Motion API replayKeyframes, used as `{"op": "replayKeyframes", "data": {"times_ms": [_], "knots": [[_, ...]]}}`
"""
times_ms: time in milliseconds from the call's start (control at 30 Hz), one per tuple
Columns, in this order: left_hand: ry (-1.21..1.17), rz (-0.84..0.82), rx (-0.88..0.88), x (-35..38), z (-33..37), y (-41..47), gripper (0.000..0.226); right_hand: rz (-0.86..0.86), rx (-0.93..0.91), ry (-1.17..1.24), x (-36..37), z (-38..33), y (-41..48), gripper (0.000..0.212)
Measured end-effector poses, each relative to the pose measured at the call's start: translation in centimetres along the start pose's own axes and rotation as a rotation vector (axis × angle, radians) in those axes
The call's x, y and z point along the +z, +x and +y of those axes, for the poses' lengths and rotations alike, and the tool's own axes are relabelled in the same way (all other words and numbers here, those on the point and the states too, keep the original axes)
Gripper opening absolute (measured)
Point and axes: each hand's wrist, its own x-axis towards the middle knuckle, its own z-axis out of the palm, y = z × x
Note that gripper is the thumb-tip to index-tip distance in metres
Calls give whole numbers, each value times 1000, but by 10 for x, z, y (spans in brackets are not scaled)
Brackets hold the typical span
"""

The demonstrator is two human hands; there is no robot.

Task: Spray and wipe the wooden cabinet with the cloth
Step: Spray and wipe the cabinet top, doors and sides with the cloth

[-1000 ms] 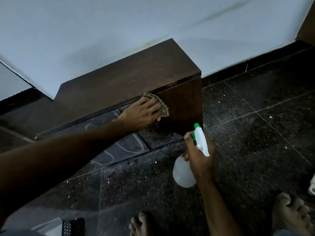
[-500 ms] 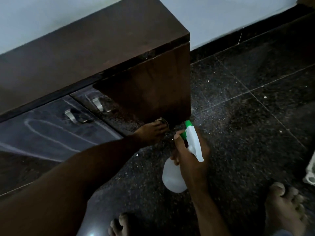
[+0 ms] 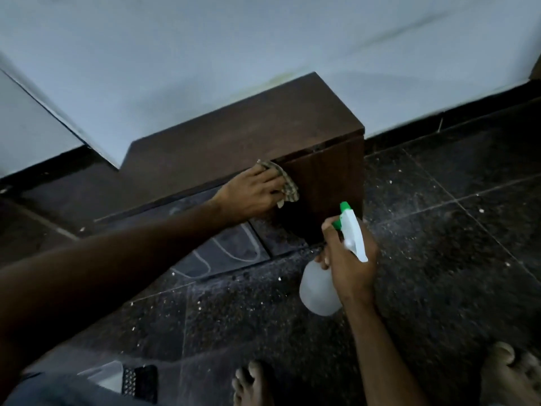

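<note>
Cloth (image 3: 285, 183) flat under my left hand (image 3: 251, 191) on the cabinet (image 3: 322, 177) front; I should press evenly, overlapping strokes, right hand (image 3: 349, 259) gripping the spray bottle (image 3: 319, 288) aside.

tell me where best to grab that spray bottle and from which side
Grip the spray bottle at its narrow neck just under the white trigger head, coming from behind, opposite the green nozzle. The right hand holds it there now, so a forefinger reaches the trigger while the round body hangs below.
</note>
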Motion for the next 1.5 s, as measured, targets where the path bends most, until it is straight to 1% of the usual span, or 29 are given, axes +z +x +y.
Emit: {"op": "replayKeyframes", "data": {"times_ms": [67, 133, 167, 233, 267, 333, 400, 667, 733, 767, 833, 900, 933, 1000, 1067, 1100, 1200, 1233, 1267, 1300, 1333, 1367, 1467, 1500], "knots": [[-40, 33, -190, -5, 10, -11, 19, -46, -28, 48, 1, -7, -2, 35], [-142, 82, -462, -3, 32, -29, 23, -67, -36, 62, 2, -13, -2, 46], [-198, 112, -617, 0, 45, -35, 26, -64, -40, 56, 2, -14, -1, 46], [-316, 180, -929, 9, 67, -36, 31, -56, -46, 44, 2, -12, 0, 37], [-381, 241, -1058, 14, 75, -32, 32, -59, -42, 38, 1, -11, 0, 31], [-515, 399, -1267, 20, 84, -13, 35, -58, -28, 19, -3, -7, 1, 19], [-601, 526, -1461, 16, 91, -1, 38, -61, -12, 14, -2, -2, 1, 14], [-763, 942, -1961, 8, 97, 22, 31, -93, -35, -22, 10, 1, -6, 17], [-817, 973, -2065, 13, 100, 17, 31, -109, -54, -36, 12, -3, -10, 17], [-865, 967, -2099, 16, 101, 12, 30, -113, -56, -29, 13, -5, -11, 17], [-935, 940, -2085, 21, 106, 2, 29, -118, -57, -19, 15, -8, -14, 16], [-965, 847, -2069, 16, 105, -1, 30, -131, -71, -18, 17, -11, -15, 10], [-927, 773, -2051, 10, 103, -1, 30, -141, -69, -17, 18, -10, -15, 9], [-826, 672, -1953, -3, 103, 1, 31, -142, -73, -9, 20, -11, -16, 17], [-750, 646, -1857, -5, 108, 2, 30, -147, -89, -9, 21, -12, -17, 24], [-762, 669, -1854, -1, 109, 2, 29, -151, -92, -8, 21, -12, -17, 25], [-900, 788, -1997, 22, 117, 1, 29, -137, -89, -3, 23, -8, -15, 25], [-947, 790, -2083, 25, 121, 1, 28, -134, -87, -9, 23, -8, -13, 22], [-992, 730, -2192, 26, 127, 2, 28, -136, -83, -12, 22, -7, -12, 19], [-1026, 626, -2310, 25, 133, 2, 27, -140, -80, -3, 22, -6, -12, 16], [-1049, 563, -2386, 26, 141, 1, 26, -143, -77, 11, 22, -6, -12, 14], [-1071, 587, -2396, 27, 148, 0, 24, -147, -73, 21, 21, -6, -12, 13], [-1074, 898, -2276, 27, 135, 4, 17, -151, -87, 21, 18, -8, -9, 16], [-1048, 962, -2251, 27, 126, 7, 19, -145, -96, 15, 16, -7, -9, 14]]}}
